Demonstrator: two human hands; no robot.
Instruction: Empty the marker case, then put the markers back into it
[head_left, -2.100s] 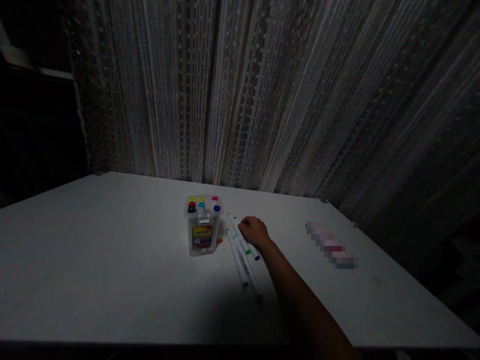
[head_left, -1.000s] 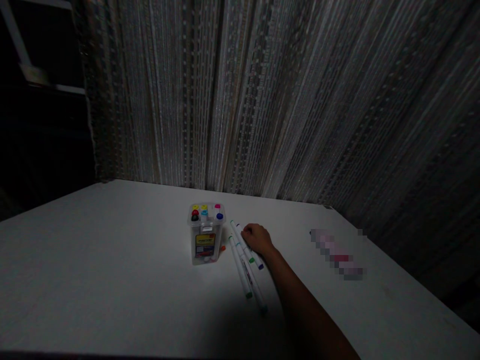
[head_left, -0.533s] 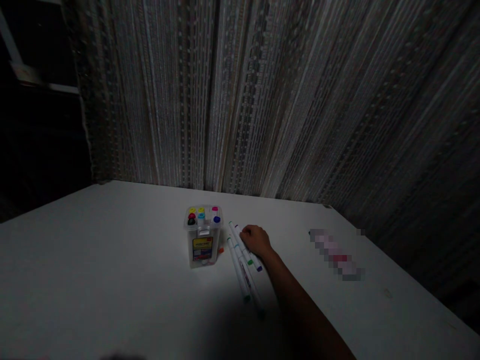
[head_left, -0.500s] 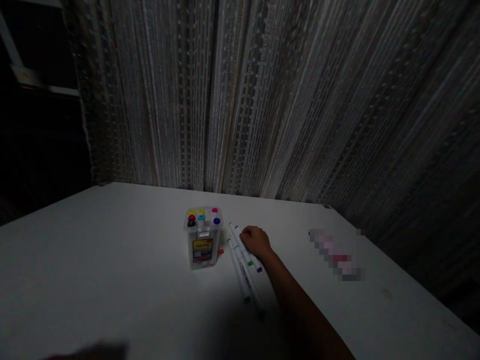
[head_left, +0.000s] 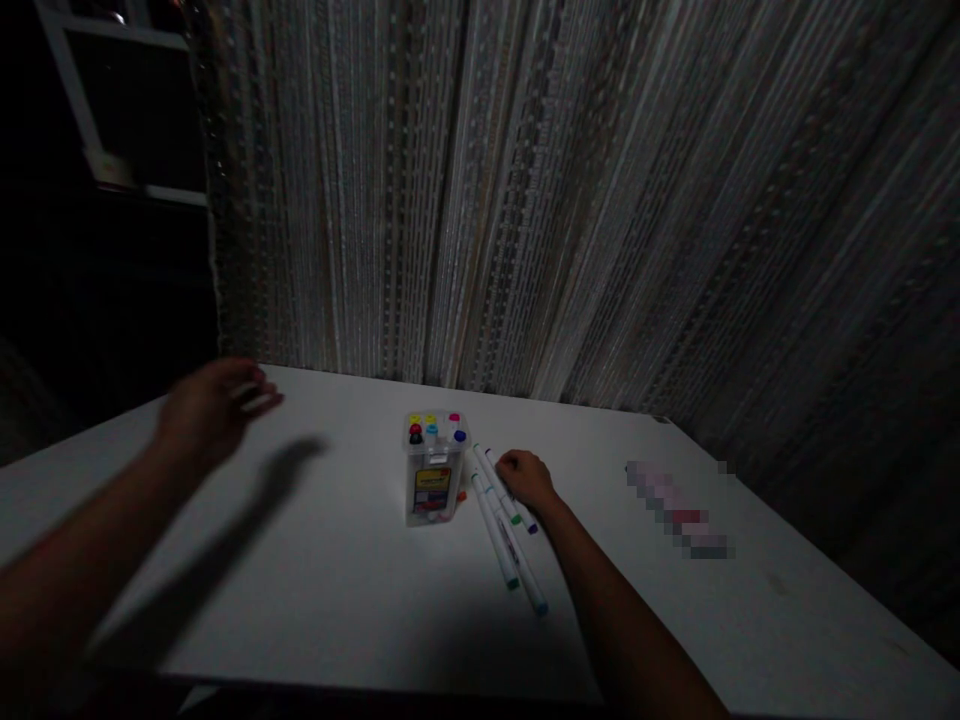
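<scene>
— So, where to begin?
— At left of the frame, with the left hand [head_left: 206, 410]: raised above the table [head_left: 352, 610], with fingers loosely parted and nothing visible in them. Bring it in low and slowly if needed, to spare the box [head_left: 433, 490] a knock.
— And next?
— To that box, upright near the centre of the frame, with coloured caps [head_left: 431, 431] showing at the top. Allow it room; tall and narrow, so probably easy to tip. Note also the orange bit [head_left: 461, 496] just beside its lower right, too small to make out.
— Then?
— On to the four loose pens [head_left: 516, 550], lying aslant right of centre, between box and right hand [head_left: 527, 480]. Treat as likely rollers: press lightly, and favour the middle of one pen over a sweep across the lot.
— With what grip on the right?
— Curled in, over the bunch's upper right edge; can't tell whether closed on a pen or only resting there.
— Anything farther?
— Only a pixelated strip [head_left: 679, 512] at right of the frame, well apart and unreadable.
</scene>
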